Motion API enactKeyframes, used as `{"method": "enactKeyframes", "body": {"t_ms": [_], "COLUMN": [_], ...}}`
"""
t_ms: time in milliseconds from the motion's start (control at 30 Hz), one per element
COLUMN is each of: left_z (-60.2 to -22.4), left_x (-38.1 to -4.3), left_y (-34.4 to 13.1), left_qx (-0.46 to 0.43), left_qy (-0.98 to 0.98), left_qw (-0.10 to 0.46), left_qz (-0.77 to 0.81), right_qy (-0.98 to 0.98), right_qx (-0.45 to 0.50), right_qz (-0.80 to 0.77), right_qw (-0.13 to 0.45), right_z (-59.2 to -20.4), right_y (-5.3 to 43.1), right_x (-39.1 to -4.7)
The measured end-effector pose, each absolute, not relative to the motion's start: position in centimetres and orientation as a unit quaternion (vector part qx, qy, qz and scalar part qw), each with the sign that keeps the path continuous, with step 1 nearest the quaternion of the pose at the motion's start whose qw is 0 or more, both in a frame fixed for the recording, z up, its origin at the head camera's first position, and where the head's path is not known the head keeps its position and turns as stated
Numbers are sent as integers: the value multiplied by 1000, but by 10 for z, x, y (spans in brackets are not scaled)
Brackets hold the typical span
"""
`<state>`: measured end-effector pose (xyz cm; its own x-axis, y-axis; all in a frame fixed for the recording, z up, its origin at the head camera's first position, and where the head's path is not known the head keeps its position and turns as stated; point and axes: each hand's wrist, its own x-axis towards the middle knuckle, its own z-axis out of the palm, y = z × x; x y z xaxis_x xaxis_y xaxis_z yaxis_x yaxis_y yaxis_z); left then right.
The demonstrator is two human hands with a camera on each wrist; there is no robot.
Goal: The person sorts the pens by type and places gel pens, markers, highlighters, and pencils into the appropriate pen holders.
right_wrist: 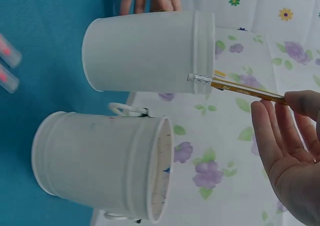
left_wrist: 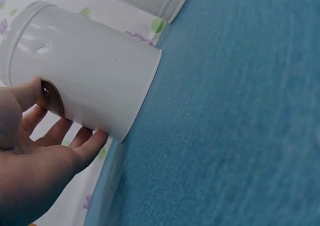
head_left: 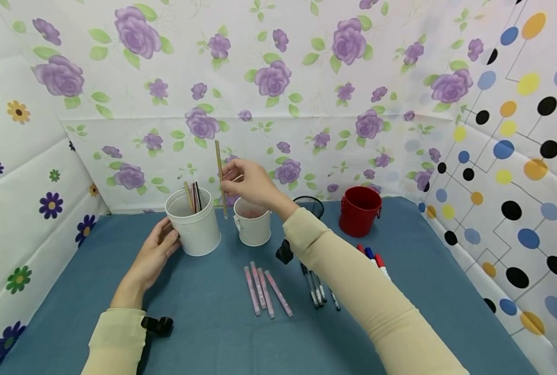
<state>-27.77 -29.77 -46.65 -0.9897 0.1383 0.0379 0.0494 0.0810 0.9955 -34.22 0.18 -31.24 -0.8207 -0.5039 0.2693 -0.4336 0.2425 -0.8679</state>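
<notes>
My right hand [head_left: 248, 179] pinches a yellow pencil [head_left: 218, 156] near its middle, between thumb and fingers. The pencil [right_wrist: 245, 89] is upright, its metal-ringed eraser end down, above the gap between two white buckets. My left hand [head_left: 154, 252] holds the side of the larger white bucket [head_left: 196, 229], in which several pencils stand. In the left wrist view, the thumb of the left hand [left_wrist: 45, 151] lies by a brown oval patch on that bucket, with fingers bent against its side. Right of it stands a smaller white bucket [head_left: 254, 232] with side handles.
Several pink pens [head_left: 262, 291] lie at the table's middle. Several black pens [head_left: 317, 291] and red and blue-capped markers [head_left: 379, 260] lie partly behind the right sleeve. A black mesh holder [head_left: 310, 205] and a red bucket [head_left: 359, 213] stand at the back right.
</notes>
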Motion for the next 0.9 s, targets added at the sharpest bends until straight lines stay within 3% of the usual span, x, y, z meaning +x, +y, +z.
{"method": "enactKeyframes", "body": {"t_ms": [500, 900], "left_z": [-467, -467], "left_x": [-276, -278], "left_y": [-300, -299], "left_qx": [62, 64], "left_qy": [736, 734], "left_qw": [37, 41], "left_qz": [673, 675], "right_qy": [772, 765], "right_qx": [-288, -283], "right_qz": [-566, -578], "right_qw": [25, 2], "right_z": [-290, -298], "right_y": [-26, -41], "right_x": [-351, -356]}}
